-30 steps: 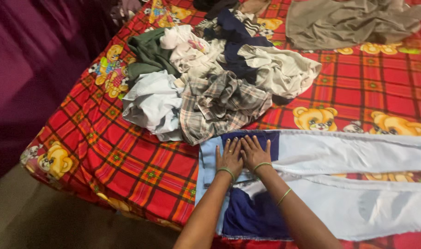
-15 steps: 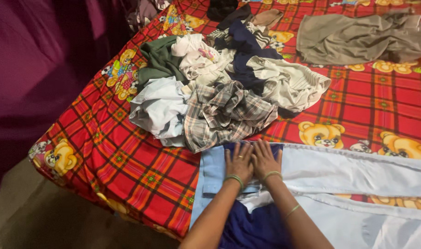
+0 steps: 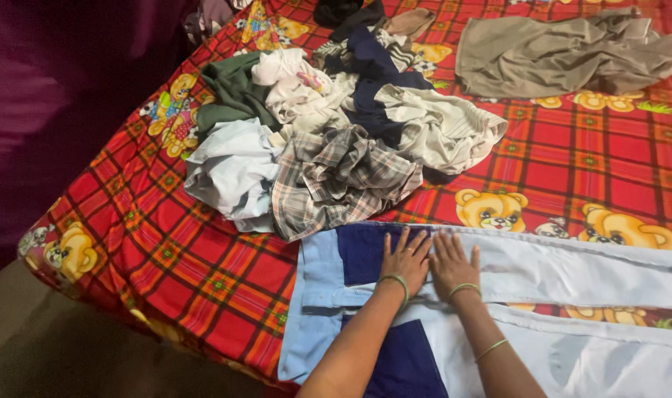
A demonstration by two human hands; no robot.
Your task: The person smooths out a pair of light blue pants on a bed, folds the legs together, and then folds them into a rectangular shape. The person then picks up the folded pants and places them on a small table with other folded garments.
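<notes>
Head view: left hand (image 3: 406,259) and right hand (image 3: 452,263) laid flat, fingers spread, nothing grasped, pressed on white trousers (image 3: 572,269) spread across near bed (image 3: 609,147); clothes pile (image 3: 336,140) heaped beyond.

Heaped clothes (image 3: 336,140) on red bedsheet (image 3: 166,250)

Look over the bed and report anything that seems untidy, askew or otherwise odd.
The clothes pile is a crumpled, unfolded heap near the bed's corner, and an olive garment lies rumpled apart from it. The pale trousers lie flat under the left hand and right hand, showing dark blue pocket linings, so they look inside out. Nothing looks spilled or torn.
</notes>
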